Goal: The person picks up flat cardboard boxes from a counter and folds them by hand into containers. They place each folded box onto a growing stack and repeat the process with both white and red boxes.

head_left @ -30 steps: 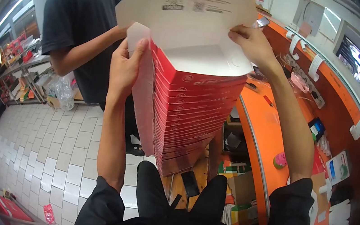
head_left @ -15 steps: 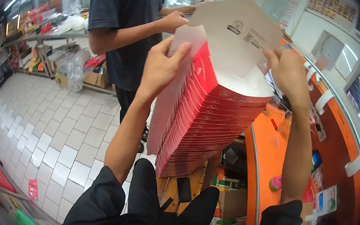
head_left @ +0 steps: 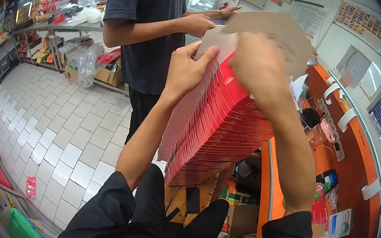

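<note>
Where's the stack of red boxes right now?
The red box stack is mid-view in the head camera, left of the orange counter, with the left hand at its top left.

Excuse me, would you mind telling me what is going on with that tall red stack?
Someone is handling a tall stack of nested red cartons above their knees. Their left hand pinches a pale flap at the top. Their right hand, blurred, is at the top carton, whose pale lid stands raised. A co-worker in a dark T-shirt stands nearby.
</note>
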A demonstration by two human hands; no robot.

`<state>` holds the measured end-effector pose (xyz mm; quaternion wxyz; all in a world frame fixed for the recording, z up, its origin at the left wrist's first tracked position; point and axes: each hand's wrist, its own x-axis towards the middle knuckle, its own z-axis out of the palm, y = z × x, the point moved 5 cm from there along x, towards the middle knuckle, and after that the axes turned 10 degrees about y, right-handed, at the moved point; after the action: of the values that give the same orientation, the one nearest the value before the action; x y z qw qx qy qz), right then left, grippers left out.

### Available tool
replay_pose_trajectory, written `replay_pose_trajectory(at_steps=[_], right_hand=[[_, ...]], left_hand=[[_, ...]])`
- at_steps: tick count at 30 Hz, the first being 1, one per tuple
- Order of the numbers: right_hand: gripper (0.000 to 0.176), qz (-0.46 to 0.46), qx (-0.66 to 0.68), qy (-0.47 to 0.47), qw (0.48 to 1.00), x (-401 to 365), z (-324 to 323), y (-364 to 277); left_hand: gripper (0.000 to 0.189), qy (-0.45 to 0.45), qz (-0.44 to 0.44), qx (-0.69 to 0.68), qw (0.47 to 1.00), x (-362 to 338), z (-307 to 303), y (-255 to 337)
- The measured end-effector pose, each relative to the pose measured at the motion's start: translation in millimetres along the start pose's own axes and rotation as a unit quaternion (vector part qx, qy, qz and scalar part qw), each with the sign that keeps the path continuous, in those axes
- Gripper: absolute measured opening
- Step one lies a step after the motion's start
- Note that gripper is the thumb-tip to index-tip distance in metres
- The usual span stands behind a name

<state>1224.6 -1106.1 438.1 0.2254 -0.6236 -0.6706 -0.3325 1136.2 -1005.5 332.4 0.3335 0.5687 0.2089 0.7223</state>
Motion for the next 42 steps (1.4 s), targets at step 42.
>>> replay_pose_trajectory(at_steps=[42], right_hand=[[0.065,0.008,0.605,0.038,0.795,-116,82,186]], left_hand=[[0.038,0.044,0.323,0.074,0.943,-22,5,69]])
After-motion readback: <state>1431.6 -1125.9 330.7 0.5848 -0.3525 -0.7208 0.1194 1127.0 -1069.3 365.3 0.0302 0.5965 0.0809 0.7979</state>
